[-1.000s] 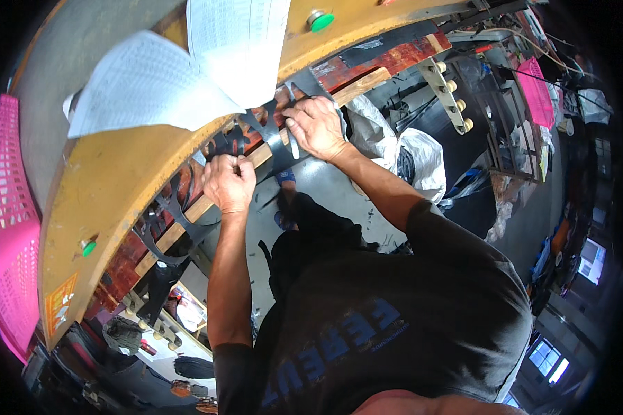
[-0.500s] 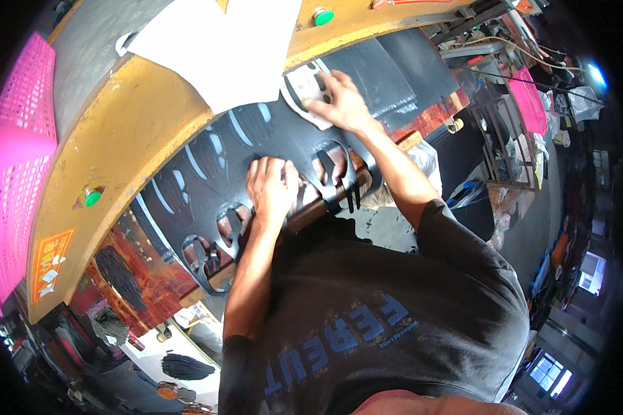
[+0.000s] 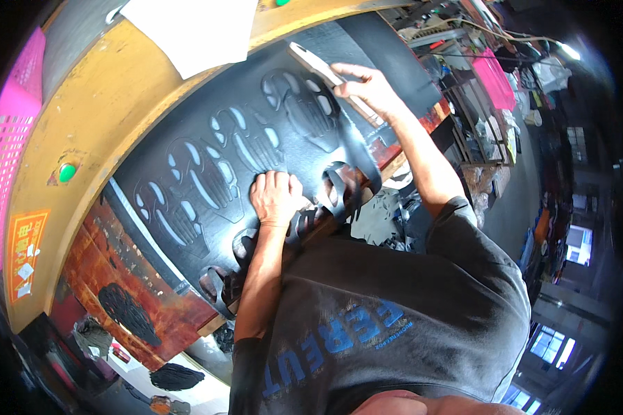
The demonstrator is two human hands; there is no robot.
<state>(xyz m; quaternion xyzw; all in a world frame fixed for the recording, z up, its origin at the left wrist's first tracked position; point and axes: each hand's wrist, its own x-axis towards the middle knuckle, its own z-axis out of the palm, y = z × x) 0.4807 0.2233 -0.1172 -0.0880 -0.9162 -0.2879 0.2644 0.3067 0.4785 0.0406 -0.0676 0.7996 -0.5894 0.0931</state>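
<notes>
A broad black sheet [image 3: 239,214] lies across the worktable. It bears several cut-out shapes with curved slots and fine parallel lines. My left hand [image 3: 275,198] rests on it close to the near edge, fingers forward on the surface and thumb to the right, holding nothing. On the right, my right hand [image 3: 370,90] grips a pale, thick-rimmed cutting die [image 3: 314,63], tilted on edge above the sheet. Cut openings in the black offcut [image 3: 336,187] hang over the near edge beside my left hand. The underside of the die is hidden.
A yellow machine beam [image 3: 104,97] with a green button [image 3: 67,172] curves over the far side; a white sheet [image 3: 194,28] hangs over it. Stacked black strips [image 3: 128,311] lie on the reddish wooden board [image 3: 90,256]. Pink baskets [image 3: 10,152] stand far left and at right.
My right hand has lifted the die from lying flat on the sheet to standing tilted on edge. More cut shapes now show. My left hand stays on the sheet.
</notes>
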